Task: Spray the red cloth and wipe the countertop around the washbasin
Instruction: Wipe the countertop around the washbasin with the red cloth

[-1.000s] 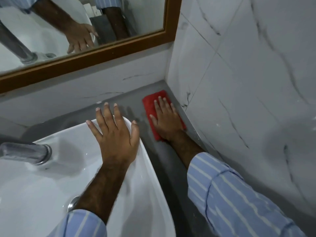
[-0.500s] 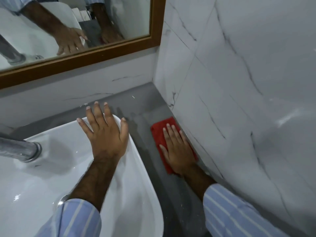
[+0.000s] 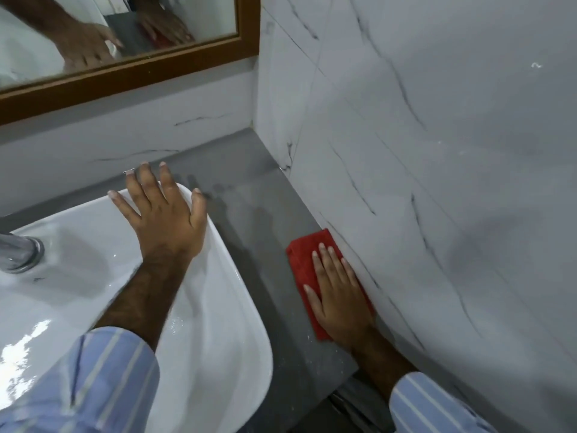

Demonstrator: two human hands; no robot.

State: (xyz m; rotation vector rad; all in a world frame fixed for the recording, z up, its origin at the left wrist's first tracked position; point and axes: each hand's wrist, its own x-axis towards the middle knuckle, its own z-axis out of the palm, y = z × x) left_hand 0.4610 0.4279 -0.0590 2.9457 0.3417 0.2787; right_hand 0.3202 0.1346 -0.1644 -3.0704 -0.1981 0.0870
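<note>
A red cloth [image 3: 304,260] lies flat on the grey countertop [image 3: 249,189], on the narrow strip between the white washbasin [image 3: 218,307] and the right wall. My right hand [image 3: 338,292] presses flat on the cloth, fingers together and pointing away from me, its edge against the wall. My left hand [image 3: 162,214] rests palm down, fingers spread, on the basin's far right corner rim. The countertop beyond the cloth shows damp streaks. No spray bottle is in view.
A chrome tap [image 3: 18,251] rises at the left of the basin. A wood-framed mirror [image 3: 125,73] hangs above the back wall. White marble-look tiles [image 3: 421,182] close off the right side. The countertop's front edge ends just behind my right wrist.
My right hand has dragged the red cloth along the right strip from the back corner towards me. The left hand has stayed on the basin rim.
</note>
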